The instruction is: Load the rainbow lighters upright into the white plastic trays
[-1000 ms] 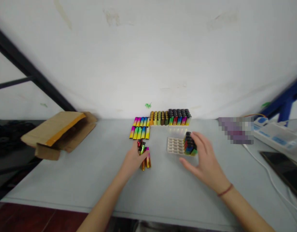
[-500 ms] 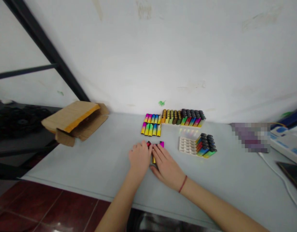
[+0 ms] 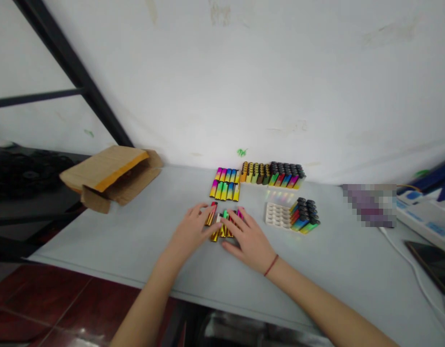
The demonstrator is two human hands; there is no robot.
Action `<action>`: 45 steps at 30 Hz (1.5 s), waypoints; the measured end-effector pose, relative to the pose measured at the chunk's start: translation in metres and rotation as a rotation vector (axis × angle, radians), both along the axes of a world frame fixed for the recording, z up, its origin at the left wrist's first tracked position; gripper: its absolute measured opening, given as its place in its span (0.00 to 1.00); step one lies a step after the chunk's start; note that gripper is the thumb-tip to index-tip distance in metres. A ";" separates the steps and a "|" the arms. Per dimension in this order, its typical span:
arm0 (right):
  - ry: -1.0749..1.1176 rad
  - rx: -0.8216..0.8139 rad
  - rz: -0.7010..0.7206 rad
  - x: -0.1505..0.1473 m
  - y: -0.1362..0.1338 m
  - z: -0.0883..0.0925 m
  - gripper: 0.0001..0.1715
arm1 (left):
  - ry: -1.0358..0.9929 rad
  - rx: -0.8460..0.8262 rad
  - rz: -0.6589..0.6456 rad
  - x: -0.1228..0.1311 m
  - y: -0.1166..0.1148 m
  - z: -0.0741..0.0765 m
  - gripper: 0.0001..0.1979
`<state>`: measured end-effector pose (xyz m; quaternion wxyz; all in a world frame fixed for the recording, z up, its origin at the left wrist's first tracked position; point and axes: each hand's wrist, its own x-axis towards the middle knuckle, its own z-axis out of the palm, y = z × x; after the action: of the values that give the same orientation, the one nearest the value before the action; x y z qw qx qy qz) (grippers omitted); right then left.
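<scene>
Several lighters [image 3: 221, 232] with shiny gold lower halves and coloured ends lie close together on the table under my hands. A red-and-gold lighter [image 3: 211, 215] is at their left, a little tilted and apart from the rest. My left hand [image 3: 192, 231] is beside it, fingers spread, with fingertips and thumb on either side of it; whether they touch it I cannot tell. My right hand [image 3: 250, 239] lies open over the right part of the group, its spread fingers covering some of the lighters. Just beyond, two rows of multicoloured lighters [image 3: 225, 191] lie flat.
A white tray [image 3: 277, 215], its right part filled with upright lighters [image 3: 304, 215], stands at the right. More upright lighters [image 3: 286, 174] are packed near the wall. An opened cardboard box [image 3: 110, 173] sits at left; a phone [image 3: 432, 265] and white cable [image 3: 406, 255] at right.
My left hand has moved left and its fingers have spread, uncovering the lighters between my hands. My right hand has stayed nearly in place, fingers wider apart. The view has shifted slightly.
</scene>
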<state>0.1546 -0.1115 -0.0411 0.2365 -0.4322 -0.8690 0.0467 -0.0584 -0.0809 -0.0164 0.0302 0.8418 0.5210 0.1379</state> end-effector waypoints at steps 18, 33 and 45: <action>0.210 -0.039 0.031 0.005 0.032 -0.009 0.22 | -0.135 0.150 -0.161 -0.012 0.018 -0.028 0.13; 0.198 -0.006 0.019 0.019 0.036 0.008 0.30 | -0.168 -0.116 -0.180 -0.027 0.038 -0.017 0.21; 0.155 -0.044 -0.257 0.206 0.003 0.049 0.64 | -0.333 -0.190 -0.364 0.089 0.020 0.025 0.39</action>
<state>0.3602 -0.1087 0.0081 0.2976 -0.5399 -0.7844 0.0683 0.0309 -0.0606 0.0089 0.2189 0.8807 0.3595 0.2173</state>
